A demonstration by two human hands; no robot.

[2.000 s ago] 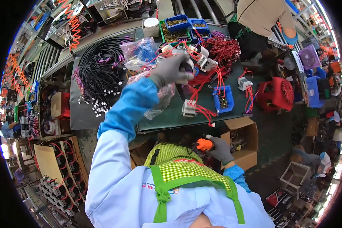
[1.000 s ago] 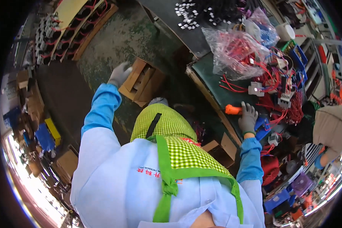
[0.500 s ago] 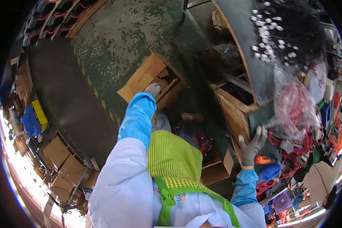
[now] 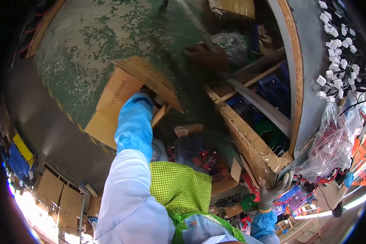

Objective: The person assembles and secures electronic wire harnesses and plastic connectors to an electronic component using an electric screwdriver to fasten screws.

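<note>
At ten o'clock, has left hand inside carton [image 4: 113, 99], cannot tell grip; at four, right hand [image 4: 268, 195], fingers spread, against table corner [image 4: 282, 162].

- Right hand [image 4: 268, 196]: grey glove
- Sleeve covers [image 4: 134, 128]: bright blue
- Apron [image 4: 179, 185]: yellow-green and white checks, plain green trim
- Cardboard box [image 4: 117, 91]: brown
- Floor [image 4: 89, 53]: green, blotched grey
- Connectors [image 4: 338, 83]: white
- Desk [image 4: 309, 73]: grey, brown edge
</note>
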